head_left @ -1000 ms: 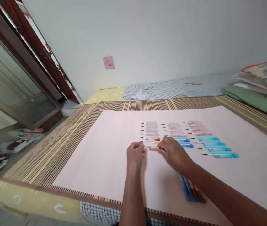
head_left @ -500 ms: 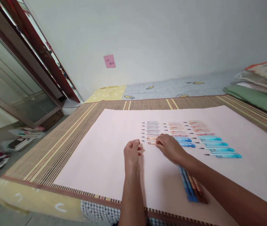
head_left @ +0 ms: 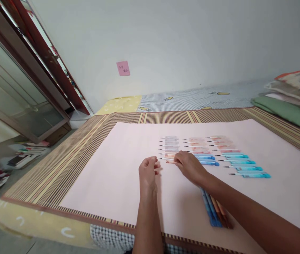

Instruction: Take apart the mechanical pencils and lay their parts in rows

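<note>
My right hand [head_left: 189,166] is closed on an orange pen barrel [head_left: 170,161] at the near end of the left column; the palm hides the rest of it. A slim white pen refill [head_left: 163,158] with a dark tip lies just beyond that barrel. My left hand [head_left: 148,173] is beside the dark tip, thumb and forefinger pinched together, the other fingers loosely curled; whether anything is in the pinch cannot be made out. Blue pens [head_left: 209,163] lie just past my right hand. A bundle of blue and brown pens [head_left: 214,211] lies under my right forearm.
Refills and barrels lie in columns on a pale pink sheet [head_left: 107,169]: grey ones [head_left: 171,143], orange ones [head_left: 222,143] and turquoise ones [head_left: 255,168]. The sheet covers a striped mat [head_left: 57,169] on a bed. Folded fabric [head_left: 287,112] is at the right; a pink note [head_left: 123,68] is on the wall.
My right hand has shifted very slightly left along the orange barrel. The barrel now sits slightly nearer me, apart from the refill. My left hand has hardly moved.
</note>
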The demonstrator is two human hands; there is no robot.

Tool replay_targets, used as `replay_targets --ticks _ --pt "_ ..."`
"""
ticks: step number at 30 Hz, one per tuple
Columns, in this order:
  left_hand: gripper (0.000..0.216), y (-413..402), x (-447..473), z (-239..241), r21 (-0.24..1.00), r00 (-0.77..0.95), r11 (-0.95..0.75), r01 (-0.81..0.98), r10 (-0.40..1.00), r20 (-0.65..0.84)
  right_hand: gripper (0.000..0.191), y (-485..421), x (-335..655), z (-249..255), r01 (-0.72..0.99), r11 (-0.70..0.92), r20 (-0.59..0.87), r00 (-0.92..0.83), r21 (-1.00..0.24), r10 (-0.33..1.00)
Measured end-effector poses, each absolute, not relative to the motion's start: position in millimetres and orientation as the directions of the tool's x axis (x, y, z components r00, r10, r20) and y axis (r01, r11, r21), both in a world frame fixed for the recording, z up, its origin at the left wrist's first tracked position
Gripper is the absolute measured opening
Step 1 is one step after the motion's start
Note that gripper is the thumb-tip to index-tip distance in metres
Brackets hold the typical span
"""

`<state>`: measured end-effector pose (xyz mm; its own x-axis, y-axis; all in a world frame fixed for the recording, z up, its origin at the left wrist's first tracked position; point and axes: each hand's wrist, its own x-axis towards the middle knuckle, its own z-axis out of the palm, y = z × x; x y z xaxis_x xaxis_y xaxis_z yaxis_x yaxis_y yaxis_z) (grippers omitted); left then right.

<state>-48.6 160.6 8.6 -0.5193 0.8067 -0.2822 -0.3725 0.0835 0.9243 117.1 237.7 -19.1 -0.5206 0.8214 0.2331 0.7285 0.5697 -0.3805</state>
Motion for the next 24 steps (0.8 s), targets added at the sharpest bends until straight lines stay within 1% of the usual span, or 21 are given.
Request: replay_targets --ticks 8,24 --pt "0.032 160.3 -46.6 12.0 0.917 -0.501 0.105 -0.384 0.811 -0.303 0.016 239.0 112.6 -17.8 0.757 0.555 0.237 -0.502 -0.345 0.832" --pt "0.031 159.3 -45.4 12.8 0.923 -0.495 0.088 -0.375 0.823 -0.28 0.017 240.9 108.6 -17.9 0.763 0.566 0.244 -0.512 -0.312 0.824"
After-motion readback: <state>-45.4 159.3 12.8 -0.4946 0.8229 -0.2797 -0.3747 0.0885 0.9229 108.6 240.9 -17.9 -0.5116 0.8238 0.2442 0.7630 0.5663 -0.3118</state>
